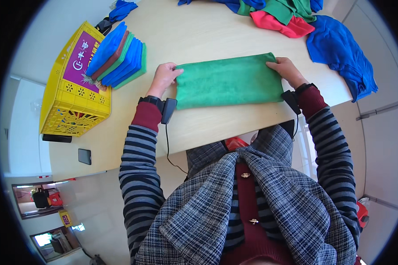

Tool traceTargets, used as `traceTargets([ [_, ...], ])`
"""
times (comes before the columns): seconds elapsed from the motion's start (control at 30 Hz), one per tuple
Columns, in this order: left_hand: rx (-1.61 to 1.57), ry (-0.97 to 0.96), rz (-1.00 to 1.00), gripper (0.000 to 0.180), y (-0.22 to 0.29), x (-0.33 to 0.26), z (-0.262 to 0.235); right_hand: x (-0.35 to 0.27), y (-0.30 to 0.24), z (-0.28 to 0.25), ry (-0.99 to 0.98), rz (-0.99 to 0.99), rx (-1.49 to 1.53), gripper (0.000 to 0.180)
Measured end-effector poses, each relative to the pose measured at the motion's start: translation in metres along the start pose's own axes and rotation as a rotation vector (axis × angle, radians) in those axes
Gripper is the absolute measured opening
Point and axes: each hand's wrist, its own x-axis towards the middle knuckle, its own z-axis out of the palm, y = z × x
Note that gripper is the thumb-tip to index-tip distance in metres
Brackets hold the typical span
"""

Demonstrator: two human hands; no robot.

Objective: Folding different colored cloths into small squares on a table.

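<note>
The left hand (165,76) pinches the left end of a green towel (229,83) near its far corner, thumb set against curled fingers. The right hand (287,70) grips the opposite end, also near the far corner, so the towel lies between the two hands as a flat, wide rectangle over the light wooden tabletop (216,123). Just below each hand, at the wrist, sits a black strap, with a small black device, the left device (169,110) and the right device (291,101), hanging on the inner side; a cable runs down from each. Maroon cuffs and striped sleeves follow toward the body.

Near the left hand, on its left, rises a stack of folded towels (127,62) in blue, brown and green, with a blue one on top. Below and left of that hand lies a dark smartphone (84,156). Farther left, past the stack, stands a yellow plastic crate (77,106) with a purple printed panel.

Beyond the right hand, ahead and to its right, a crumpled blue towel (340,53) droops over the table edge. Farther ahead of it, a red towel (281,25) lies with loose green and blue cloths (292,9).
</note>
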Motion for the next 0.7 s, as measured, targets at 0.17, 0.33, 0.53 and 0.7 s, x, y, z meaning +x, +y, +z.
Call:
traceTargets([
  [0.17, 0.014, 0.074, -0.003, 0.02, -0.024, 0.011, 0.007, 0.0, 0.003, 0.005, 0.08, -0.011, -0.077, 0.03],
  [0.33, 0.051, 0.165, 0.071, 0.024, -0.043, 0.023, 0.01, -0.005, 0.009, 0.012, 0.146, -0.072, -0.053, 0.029],
  [0.53, 0.229, 0.209, 0.096, 0.029, -0.037, 0.024, 0.019, -0.017, 0.005, 0.011, 0.203, -0.041, -0.126, 0.032],
  [0.7, 0.165, 0.236, 0.134, 0.038, -0.045, 0.024, 0.016, -0.01, 0.009, 0.014, 0.268, -0.096, -0.247, 0.036],
])
